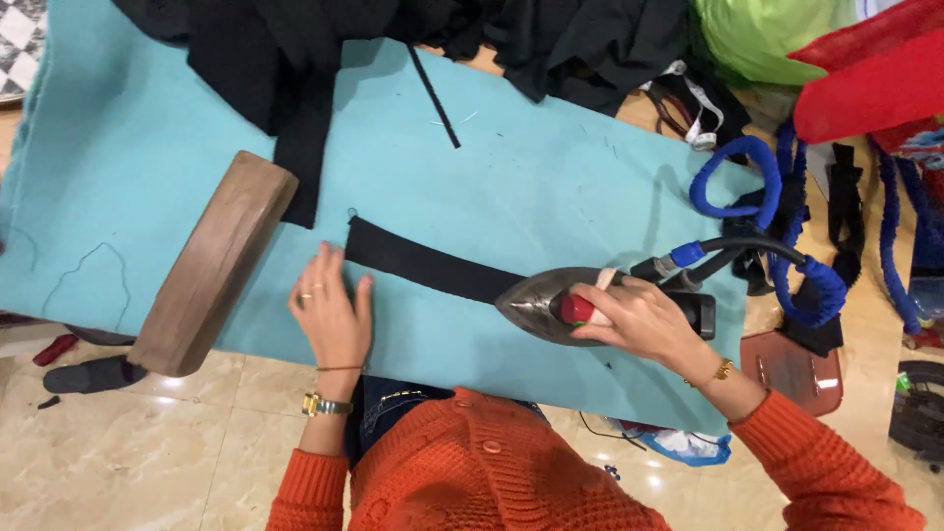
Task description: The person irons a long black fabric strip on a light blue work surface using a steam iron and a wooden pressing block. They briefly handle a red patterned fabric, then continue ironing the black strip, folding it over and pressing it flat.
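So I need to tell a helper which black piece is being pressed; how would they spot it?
Start at the turquoise pad. The black strip lies flat between the left hand and the iron under the right hand. Unlike the heaped black cloth, it is narrow and straight.

Matt black cloth strip (pixel 423 264), glossy metal iron (pixel 539 300)

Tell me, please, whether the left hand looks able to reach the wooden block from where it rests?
Probably yes. The left hand lies flat on the blue cloth, by the black strip's end, and the wooden block sits just beyond it with only bare cloth between them.
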